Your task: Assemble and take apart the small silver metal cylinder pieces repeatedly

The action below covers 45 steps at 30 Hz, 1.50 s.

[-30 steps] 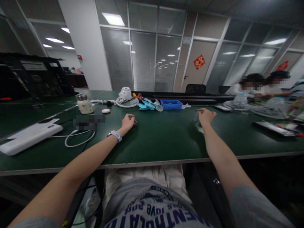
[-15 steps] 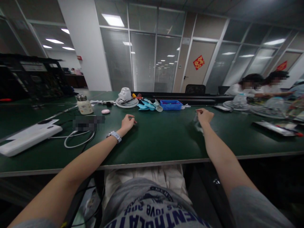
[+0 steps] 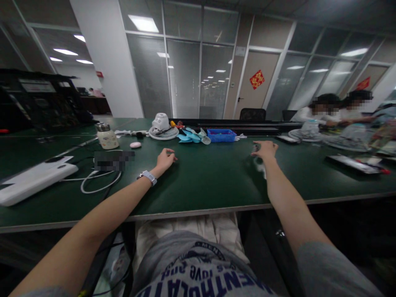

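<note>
My left hand (image 3: 165,158) rests on the green table (image 3: 204,181) with its fingers curled in; something small and reddish shows at the fingertips, too small to name. A watch (image 3: 148,177) sits on that wrist. My right hand (image 3: 265,149) lies farther right on the table, fingers pinched round a small dark object I cannot name. Beyond the hands lie a white fan body with its grille (image 3: 163,128), light blue fan blades (image 3: 193,136) and a blue tray (image 3: 221,135).
A white power bank (image 3: 35,181) with a coiled white cable (image 3: 100,181) lies at the left, near a small flask (image 3: 106,136) and a pink disc (image 3: 135,144). Two people sit at the far right of the table. Glass partitions stand behind.
My right hand has shifted slightly left and forward, and the view has tilted a little. My left hand stays where it was.
</note>
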Each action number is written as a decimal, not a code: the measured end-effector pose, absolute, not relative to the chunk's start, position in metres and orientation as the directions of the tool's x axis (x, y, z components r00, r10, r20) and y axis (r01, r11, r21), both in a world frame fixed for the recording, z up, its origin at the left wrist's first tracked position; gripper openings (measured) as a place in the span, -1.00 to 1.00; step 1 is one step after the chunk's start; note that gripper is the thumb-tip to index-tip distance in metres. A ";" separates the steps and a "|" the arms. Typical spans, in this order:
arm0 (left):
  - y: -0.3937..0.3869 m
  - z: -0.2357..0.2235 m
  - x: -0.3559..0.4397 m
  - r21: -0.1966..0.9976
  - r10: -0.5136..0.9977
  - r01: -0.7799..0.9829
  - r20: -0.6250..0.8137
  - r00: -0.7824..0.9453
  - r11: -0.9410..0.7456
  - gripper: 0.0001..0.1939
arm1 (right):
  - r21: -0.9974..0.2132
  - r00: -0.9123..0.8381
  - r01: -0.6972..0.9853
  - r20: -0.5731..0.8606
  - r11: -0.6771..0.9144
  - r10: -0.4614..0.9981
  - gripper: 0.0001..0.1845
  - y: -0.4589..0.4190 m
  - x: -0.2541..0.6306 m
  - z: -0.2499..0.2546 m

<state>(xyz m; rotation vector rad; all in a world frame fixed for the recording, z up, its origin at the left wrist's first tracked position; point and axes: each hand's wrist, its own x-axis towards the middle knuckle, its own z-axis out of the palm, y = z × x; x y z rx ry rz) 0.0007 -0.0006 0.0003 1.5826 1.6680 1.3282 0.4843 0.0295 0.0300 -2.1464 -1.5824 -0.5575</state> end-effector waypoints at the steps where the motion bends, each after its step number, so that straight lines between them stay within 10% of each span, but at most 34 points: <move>1: -0.001 0.000 0.001 0.869 0.938 0.473 0.271 -0.215 -0.143 -0.75 | -0.090 0.270 0.960 0.555 -0.266 0.787 -0.40 0.029 0.485 0.027; 10: -0.002 0.001 0.001 0.876 0.943 0.461 0.260 -0.206 -0.141 -0.75 | -0.287 0.424 0.905 0.670 -0.314 0.610 -0.32 0.033 0.489 0.009; 17: -0.004 0.002 0.002 0.876 0.944 0.462 0.255 -0.209 -0.134 -0.77 | -0.612 0.678 0.711 0.469 -0.346 0.566 -0.17 0.027 0.499 0.012; 23: -0.002 0.000 0.002 0.875 0.948 0.458 0.264 -0.180 -0.157 -0.77 | -0.631 0.684 0.707 0.493 -0.319 0.538 -0.20 0.019 0.486 0.027; 29: -0.004 0.000 0.003 0.835 0.938 0.512 0.316 -0.143 -0.203 -0.70 | -0.567 0.345 0.810 0.665 0.147 0.663 -0.20 0.023 0.385 0.041; 34: -0.022 0.010 0.017 0.729 0.860 0.557 0.508 -0.053 -0.397 -0.67 | -0.681 -0.075 0.454 0.613 0.574 0.786 -0.12 0.018 0.264 0.023; 45: -0.036 0.020 0.046 0.627 0.736 0.480 0.674 0.061 -0.614 -0.57 | -0.674 -0.285 0.347 0.587 0.652 0.758 -0.24 -0.012 0.212 -0.003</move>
